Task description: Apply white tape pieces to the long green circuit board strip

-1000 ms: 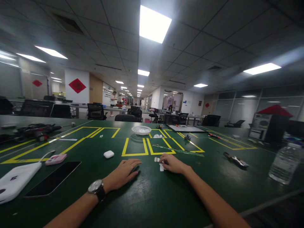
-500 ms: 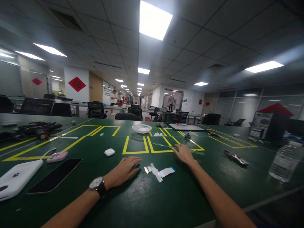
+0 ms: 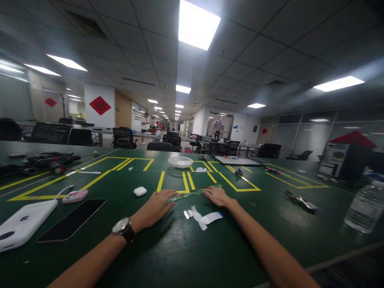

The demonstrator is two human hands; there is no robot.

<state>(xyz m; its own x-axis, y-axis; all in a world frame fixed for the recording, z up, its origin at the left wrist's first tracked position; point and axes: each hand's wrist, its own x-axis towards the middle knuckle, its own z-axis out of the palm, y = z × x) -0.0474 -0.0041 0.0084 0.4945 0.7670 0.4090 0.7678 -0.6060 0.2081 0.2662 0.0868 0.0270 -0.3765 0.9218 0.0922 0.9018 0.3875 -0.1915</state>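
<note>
A long, thin green circuit board [image 3: 192, 193] spans the space between my two hands, just above or on the green table. My right hand [image 3: 218, 195] holds it near its right end, fingers bent over it. At the other end, the strip runs between the thumb and fingers of my left hand [image 3: 157, 205], which wears a wristwatch. Just in front of the board lies a white ribbon cable [image 3: 198, 218] with a blue tip and a metallic connector. A white earbud case [image 3: 140, 191] sits left of my left hand.
A white plastic basket [image 3: 180, 162] stands behind the board. To the left lie a phone [image 3: 73, 221], a white power bank [image 3: 27, 222] and a pink gadget [image 3: 75, 196]. On the right are a metal tool [image 3: 301, 202], a screwdriver [image 3: 272, 171] and a water bottle [image 3: 364, 208].
My right hand has moved left, bringing the circuit board across to my left hand. The board's left end now lies within my left hand's fingers.
</note>
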